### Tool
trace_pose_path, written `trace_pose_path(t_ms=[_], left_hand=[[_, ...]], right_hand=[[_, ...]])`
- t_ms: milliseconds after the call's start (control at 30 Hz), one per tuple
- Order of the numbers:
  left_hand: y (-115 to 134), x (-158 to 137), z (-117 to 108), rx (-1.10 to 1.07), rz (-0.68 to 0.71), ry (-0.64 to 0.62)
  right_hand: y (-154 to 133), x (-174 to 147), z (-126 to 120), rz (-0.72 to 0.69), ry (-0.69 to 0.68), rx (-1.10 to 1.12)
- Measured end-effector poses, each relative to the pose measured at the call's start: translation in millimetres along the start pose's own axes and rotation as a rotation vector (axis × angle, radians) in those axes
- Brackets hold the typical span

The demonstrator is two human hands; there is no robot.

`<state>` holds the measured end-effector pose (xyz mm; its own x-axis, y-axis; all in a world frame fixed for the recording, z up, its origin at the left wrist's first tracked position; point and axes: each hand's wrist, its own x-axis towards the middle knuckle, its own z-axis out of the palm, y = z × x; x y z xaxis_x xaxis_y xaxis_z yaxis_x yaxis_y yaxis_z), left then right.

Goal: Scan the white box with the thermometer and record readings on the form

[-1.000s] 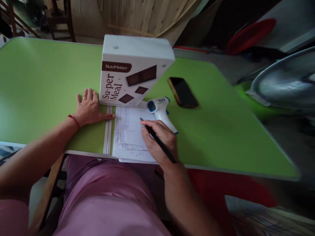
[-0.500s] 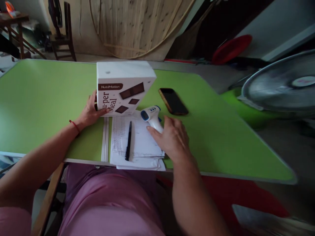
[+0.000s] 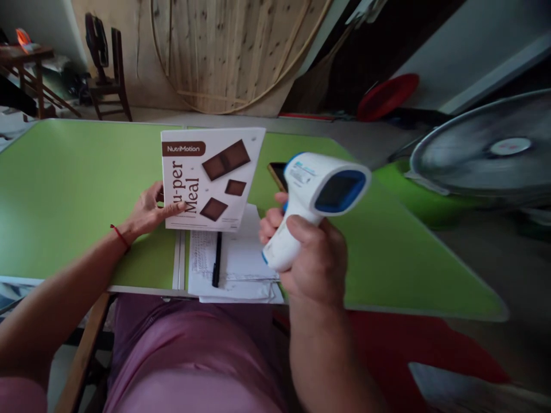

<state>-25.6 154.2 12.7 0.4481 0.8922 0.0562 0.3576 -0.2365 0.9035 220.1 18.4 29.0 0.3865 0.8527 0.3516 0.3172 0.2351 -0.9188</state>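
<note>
My left hand (image 3: 150, 211) grips the lower left edge of a white NutriMotion box (image 3: 193, 189), thumb on its printed front. The box stands tilted over the far end of the papers. In my right hand (image 3: 316, 252), fingers wrap the handle of a white and blue infrared thermometer (image 3: 297, 201), raised above the table with its dark screen turned to the right. Beneath lie handwritten papers (image 3: 245, 261) with a black pen (image 3: 217, 264) on them, its upper end hidden by the box. Behind the thermometer a phone (image 3: 276, 174) is mostly covered.
The green folding table (image 3: 99, 166) has a metal seam left of the papers. Right of it stands a large fan (image 3: 473, 155) by a green tub (image 3: 400, 195). A red basin (image 3: 387, 97) and a wooden chair (image 3: 109, 86) are beyond the far edge.
My right hand has taken hold of the thermometer and lifted it off the papers toward me. The box has tipped, so its front faces me more fully.
</note>
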Motion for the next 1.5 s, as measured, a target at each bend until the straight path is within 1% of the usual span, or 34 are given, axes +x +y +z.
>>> trace_pose_path(t_ms=[33, 67, 133, 200, 333, 500, 633, 733, 833, 1100, 1233, 1400, 1500], left_hand=[[-2, -1, 1, -0.007, 0.004, -0.001], [-5, -1, 1, -0.022, 0.007, -0.006], [-10, -1, 3, -0.069, 0.007, -0.016], [-14, -1, 4, -0.11, 0.007, -0.022], [-17, 2, 5, -0.128, 0.037, -0.042], [-14, 3, 6, -0.183, 0.096, -0.135], [-14, 4, 7, -0.207, 0.14, -0.14], [-13, 4, 7, -0.209, 0.144, -0.15], [-13, 4, 6, -0.228, 0.138, -0.17], [-18, 8, 9, -0.281, 0.154, -0.188], [-14, 6, 7, -0.245, 0.138, -0.192], [-14, 6, 6, -0.235, 0.123, -0.192], [-16, 6, 7, -0.247, 0.133, -0.202]], right_hand=[[-15, -1, 7, 0.13, -0.022, 0.214], [-29, -3, 15, 0.236, -0.049, 0.368], [-47, -4, 31, 0.357, -0.089, 0.536], [-52, -4, 43, 0.425, -0.104, 0.597], [-39, 0, 58, 0.488, -0.081, 0.601], [-26, 5, 63, 0.459, -0.08, 0.551], [-23, 3, 62, 0.425, -0.092, 0.515], [-19, 1, 61, 0.356, -0.128, 0.477], [-15, 0, 61, 0.321, -0.124, 0.45], [-14, -1, 64, 0.309, -0.11, 0.468], [-15, -2, 65, 0.303, -0.11, 0.458], [-18, -3, 69, 0.331, -0.082, 0.477], [-18, -4, 72, 0.31, -0.073, 0.46]])
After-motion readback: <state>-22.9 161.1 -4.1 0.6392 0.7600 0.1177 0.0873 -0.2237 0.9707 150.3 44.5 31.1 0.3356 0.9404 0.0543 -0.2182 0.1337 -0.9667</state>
